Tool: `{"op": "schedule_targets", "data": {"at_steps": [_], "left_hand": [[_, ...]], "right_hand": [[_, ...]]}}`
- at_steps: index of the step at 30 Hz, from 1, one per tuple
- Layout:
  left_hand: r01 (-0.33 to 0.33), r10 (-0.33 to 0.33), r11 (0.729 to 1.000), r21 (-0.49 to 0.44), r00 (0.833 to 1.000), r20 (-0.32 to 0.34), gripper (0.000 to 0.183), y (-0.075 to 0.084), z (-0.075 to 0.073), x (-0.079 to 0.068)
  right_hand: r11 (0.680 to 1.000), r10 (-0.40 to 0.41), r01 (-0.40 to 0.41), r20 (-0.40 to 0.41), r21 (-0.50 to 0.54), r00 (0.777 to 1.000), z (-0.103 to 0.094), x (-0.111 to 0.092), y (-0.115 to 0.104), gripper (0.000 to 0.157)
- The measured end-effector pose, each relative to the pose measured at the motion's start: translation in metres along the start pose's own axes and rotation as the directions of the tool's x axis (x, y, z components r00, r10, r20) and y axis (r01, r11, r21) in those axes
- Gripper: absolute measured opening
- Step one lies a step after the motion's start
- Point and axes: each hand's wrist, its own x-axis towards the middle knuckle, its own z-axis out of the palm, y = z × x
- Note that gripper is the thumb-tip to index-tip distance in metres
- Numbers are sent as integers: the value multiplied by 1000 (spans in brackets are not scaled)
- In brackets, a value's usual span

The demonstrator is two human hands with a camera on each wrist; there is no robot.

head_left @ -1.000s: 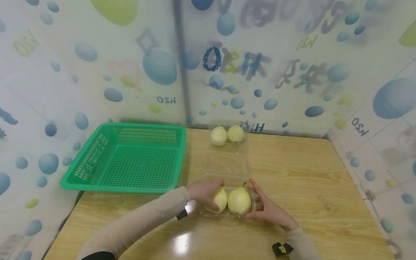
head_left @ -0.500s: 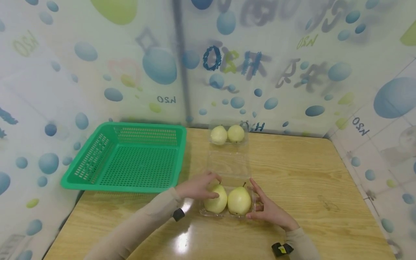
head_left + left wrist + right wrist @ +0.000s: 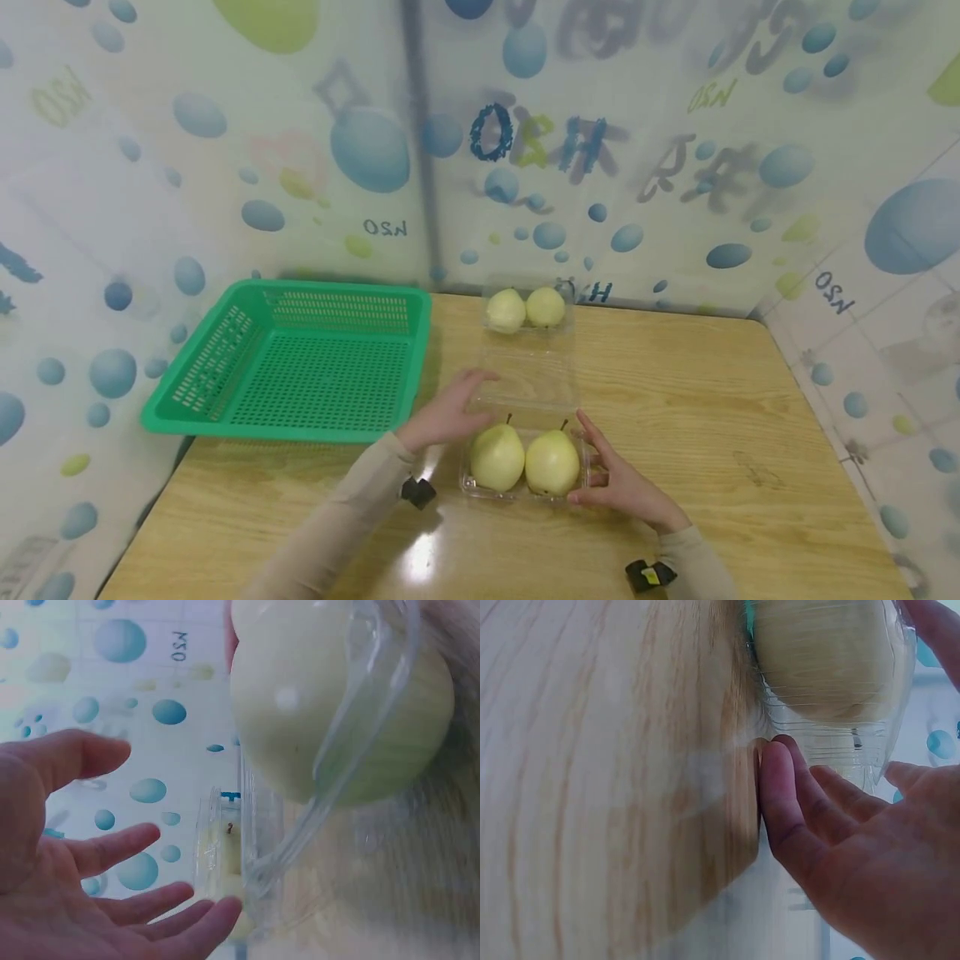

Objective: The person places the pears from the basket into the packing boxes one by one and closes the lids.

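Note:
Two pale yellow pears, a left pear [image 3: 497,458] and a right pear [image 3: 552,464], sit side by side in a clear plastic clamshell box [image 3: 487,494]. Its transparent lid [image 3: 528,379] lies folded back, away from me. My left hand [image 3: 447,414] hovers at the box's back left, fingers spread and holding nothing. In the left wrist view that hand [image 3: 97,862] is apart from the nearer pear [image 3: 337,712]. Against the box's right end rests my right hand [image 3: 622,487], thumb at the front corner and forefinger towards the back. The right wrist view shows its extended fingers [image 3: 780,780] touching the plastic.
A green slatted basket [image 3: 322,437] with nothing in it stands on the left of the wooden table [image 3: 697,392]. Behind the lid, a second clear box holds two more pears [image 3: 506,311] near the patterned wall [image 3: 652,192].
My left hand has let go of the left pear and drawn back up and to the left, towards the lid. The right hand has stayed against the box.

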Motion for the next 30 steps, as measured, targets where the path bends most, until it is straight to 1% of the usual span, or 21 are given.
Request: {"op": "schedule_targets", "data": {"at_steps": [2, 4, 6, 8, 11, 14, 17, 22, 25, 28, 30], "left_hand": [[10, -12, 999, -40, 999, -31, 55, -2, 2, 1], [34, -38, 996, -80, 998, -53, 58, -5, 4, 1], [73, -83, 989, -127, 994, -75, 64, -8, 8, 2], [122, -140, 976, -182, 986, -94, 70, -12, 11, 2], [175, -216, 939, -296, 970, -109, 77, -20, 17, 4], [218, -278, 891, -397, 955, -99, 82, -28, 22, 5], [248, -318, 860, -447, 944, -89, 83, -34, 25, 7], [266, -349, 831, -489, 933, -86, 82, -42, 29, 12], [268, -355, 811, -520, 932, -74, 84, -44, 30, 13], [267, -349, 788, -555, 936, -45, 87, -44, 30, 12], [280, -352, 773, -569, 936, -18, 90, -44, 31, 10]], "right_hand": [[1000, -6, 6, -1, 4, 1000, 0, 0, 1, 116], [1000, -10, 10, 1, 8, 1000, 0, 1, 3, 115], [1000, -14, 14, 4, 13, 1000, 0, 1, 4, 115], [1000, -17, 16, 5, 18, 1000, 0, 1, 4, 115], [1000, -19, 19, 6, 19, 1000, 0, 1, 5, 114], [1000, -21, 20, 4, 16, 1000, 0, 0, 5, 114], [1000, -20, 20, 0, 12, 1000, 0, 1, 6, 114], [1000, -19, 19, -12, 5, 1000, 0, 2, 7, 114], [1000, -19, 19, -19, -6, 1000, 0, 2, 6, 113], [999, -28, 27, -41, -34, 999, 0, 2, 7, 107], [998, -36, 32, -74, -49, 997, 0, 2, 7, 99]]}}
